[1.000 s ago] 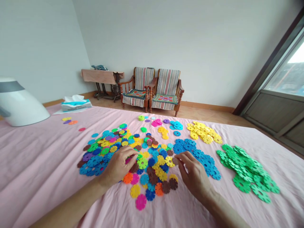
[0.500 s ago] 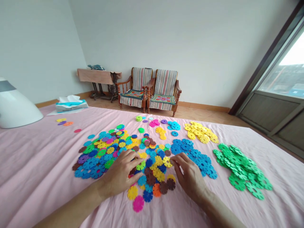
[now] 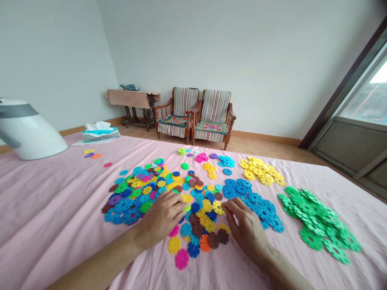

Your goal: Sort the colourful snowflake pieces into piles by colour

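Note:
Flat notched plastic discs of many colours lie in a mixed pile (image 3: 133, 203) at the centre-left of the pink cloth. My left hand (image 3: 165, 215) rests over the pile's near part, fingers curled together at a yellow-green disc (image 3: 188, 208). At the right edge of the mixed discs, my right hand (image 3: 243, 219) pinches the rim of a yellow disc (image 3: 218, 208) between thumb and forefinger. Beside it spreads a blue pile (image 3: 256, 203). Farther right are a green pile (image 3: 317, 219) and, behind, a yellow pile (image 3: 263, 170).
A white kettle (image 3: 39, 135) and a tissue box (image 3: 101, 134) stand at the back left. Small groups of pink (image 3: 201, 157), orange-yellow (image 3: 210, 170) and light blue discs (image 3: 226, 161) lie along the far side. Two wooden chairs (image 3: 213, 117) stand beyond the table.
The view has turned slightly left, so everything sits farther right and more of the kettle shows. My left fingers have closed more around the yellow-green disc; my right hand keeps its pinch.

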Demonstrator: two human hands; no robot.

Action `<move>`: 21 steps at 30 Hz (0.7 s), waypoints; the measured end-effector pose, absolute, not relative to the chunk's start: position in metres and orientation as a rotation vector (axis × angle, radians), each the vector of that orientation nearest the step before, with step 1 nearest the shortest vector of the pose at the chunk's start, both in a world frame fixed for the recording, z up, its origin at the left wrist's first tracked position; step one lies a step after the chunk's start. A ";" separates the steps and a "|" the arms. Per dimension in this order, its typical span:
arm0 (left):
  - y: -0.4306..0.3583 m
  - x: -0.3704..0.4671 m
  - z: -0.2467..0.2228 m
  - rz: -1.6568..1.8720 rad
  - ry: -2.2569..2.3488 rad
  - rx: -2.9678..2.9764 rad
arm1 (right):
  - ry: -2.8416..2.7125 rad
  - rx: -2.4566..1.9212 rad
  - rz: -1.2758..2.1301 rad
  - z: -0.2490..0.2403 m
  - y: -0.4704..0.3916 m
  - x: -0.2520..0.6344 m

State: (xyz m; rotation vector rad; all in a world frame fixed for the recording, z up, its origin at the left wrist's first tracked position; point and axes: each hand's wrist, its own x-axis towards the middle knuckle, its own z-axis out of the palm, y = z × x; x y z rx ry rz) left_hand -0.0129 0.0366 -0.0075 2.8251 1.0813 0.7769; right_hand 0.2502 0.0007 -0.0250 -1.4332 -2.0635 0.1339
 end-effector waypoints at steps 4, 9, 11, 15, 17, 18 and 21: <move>0.037 -0.013 -0.008 0.930 1.103 2.730 | -2.068 -1.429 0.116 -0.022 0.000 0.248; 0.038 -0.016 -0.014 1.096 1.083 2.502 | -2.075 -1.421 0.085 -0.020 -0.001 0.247; 0.040 -0.018 -0.018 1.080 1.071 2.456 | -2.076 -1.419 0.084 -0.021 -0.001 0.247; 0.042 -0.017 -0.022 0.975 1.100 2.451 | -2.074 -1.405 0.082 -0.022 -0.001 0.248; 0.041 -0.017 -0.021 0.940 1.120 2.450 | -2.068 -1.401 0.077 -0.022 0.000 0.248; 0.041 -0.017 -0.019 0.927 1.124 2.447 | -2.066 -1.400 0.077 -0.022 0.000 0.248; 0.038 -0.018 -0.010 0.862 1.104 2.452 | -2.065 -1.398 0.090 -0.023 0.000 0.249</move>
